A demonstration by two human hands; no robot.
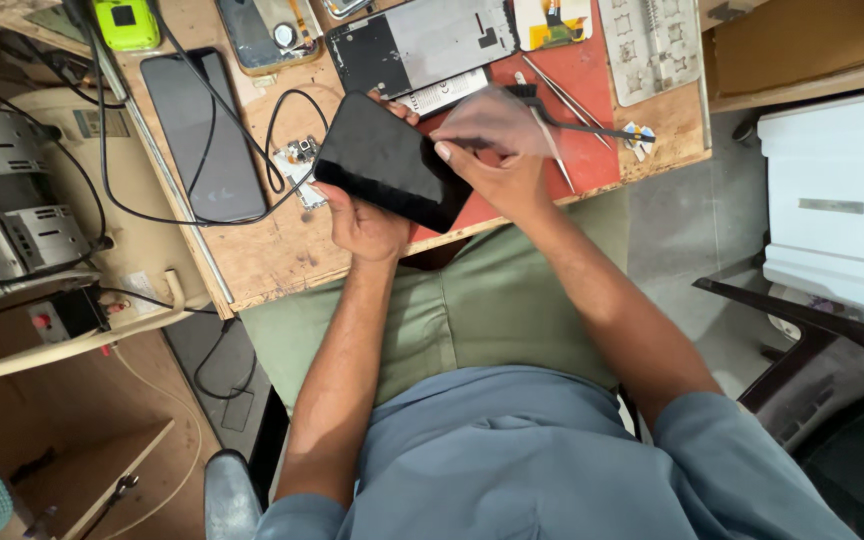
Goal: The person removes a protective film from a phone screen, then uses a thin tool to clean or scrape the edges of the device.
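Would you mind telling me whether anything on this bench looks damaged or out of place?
A phone lies opened on the red mat, insides exposed. The left hand holds a black screen panel; nothing looks spilled.

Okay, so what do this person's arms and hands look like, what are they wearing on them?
Both forearms are bare. Short blue-grey shirt sleeves end above the elbows. The left hand and right hand are bare too: no gloves, and no watch, ring or bracelet that can be seen.

Both hands (432, 190) on black phone (387, 160) (possibly peeling)
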